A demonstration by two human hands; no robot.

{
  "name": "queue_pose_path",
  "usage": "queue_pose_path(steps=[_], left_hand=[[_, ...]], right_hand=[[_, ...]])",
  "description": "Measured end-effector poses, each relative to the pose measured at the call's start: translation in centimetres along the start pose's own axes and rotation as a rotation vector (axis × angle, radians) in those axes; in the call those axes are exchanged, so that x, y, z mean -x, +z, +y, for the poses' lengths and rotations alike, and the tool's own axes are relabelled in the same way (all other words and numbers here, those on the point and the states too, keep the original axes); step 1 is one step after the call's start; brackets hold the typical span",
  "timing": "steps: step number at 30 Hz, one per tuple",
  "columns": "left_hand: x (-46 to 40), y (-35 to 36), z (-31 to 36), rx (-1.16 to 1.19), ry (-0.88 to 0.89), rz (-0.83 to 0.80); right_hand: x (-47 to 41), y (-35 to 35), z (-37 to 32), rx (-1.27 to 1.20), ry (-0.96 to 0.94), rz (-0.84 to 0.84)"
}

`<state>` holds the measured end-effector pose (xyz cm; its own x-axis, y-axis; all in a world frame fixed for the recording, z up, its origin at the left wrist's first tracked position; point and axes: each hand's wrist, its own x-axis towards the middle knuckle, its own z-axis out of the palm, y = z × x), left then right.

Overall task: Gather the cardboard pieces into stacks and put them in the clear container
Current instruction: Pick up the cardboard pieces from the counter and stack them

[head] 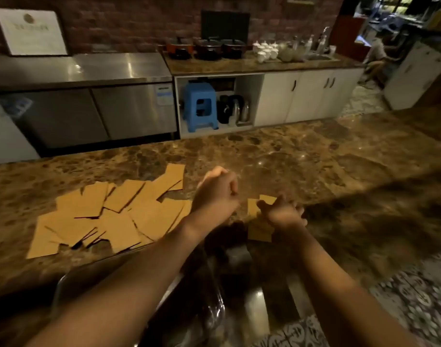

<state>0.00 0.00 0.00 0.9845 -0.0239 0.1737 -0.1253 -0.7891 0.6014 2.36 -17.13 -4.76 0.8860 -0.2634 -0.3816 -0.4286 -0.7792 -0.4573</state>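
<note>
Several tan cardboard pieces (109, 216) lie scattered and overlapping on the brown marble counter (302, 166), left of centre. A small stack of cardboard pieces (258, 230) sits just right of them, and my right hand (282, 212) grips its upper part with curled fingers. My left hand (218, 190) hovers over the counter between the pile and the stack, fingers curled into a loose fist with nothing visible in it. The clear container (214, 314) is below my forearms at the near counter edge, dim and largely hidden.
Across the aisle stand a steel fridge counter (77, 71), white cabinets (302, 96), a blue stool (200, 106) and pots and white cups on a worktop. A person crouches at far right (377, 58). Patterned floor tiles show at lower right.
</note>
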Motion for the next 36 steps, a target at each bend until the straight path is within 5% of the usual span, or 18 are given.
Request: queue_pose_path(steps=[6, 14, 21, 27, 32, 36], left_hand=[[-2.4, 5.3, 1.8, 0.484, -0.574, -0.262], [-3.4, 8.2, 2.1, 0.829, -0.894, -0.263], [-3.4, 8.4, 2.5, 0.904, -0.968, -0.275], [-2.9, 6.7, 2.0, 0.961, -0.994, -0.351], [-2.4, 0.8, 1.5, 1.156, -0.899, -0.149], [1.5, -5.7, 0.5, 1.319, -0.779, -0.088]], right_hand=[[-2.6, 1.0, 1.9, -0.190, 0.094, -0.023], [-3.9, 1.1, 0.5, -0.273, 0.096, -0.057], [-4.4, 1.3, 0.1, -0.262, 0.089, -0.108], [-3.1, -1.0, -0.8, -0.563, 0.160, -0.290], [-0.4, -3.5, -3.7, -0.836, -0.026, -0.318], [4.6, -3.7, -10.1, -0.828, -0.263, -0.421]])
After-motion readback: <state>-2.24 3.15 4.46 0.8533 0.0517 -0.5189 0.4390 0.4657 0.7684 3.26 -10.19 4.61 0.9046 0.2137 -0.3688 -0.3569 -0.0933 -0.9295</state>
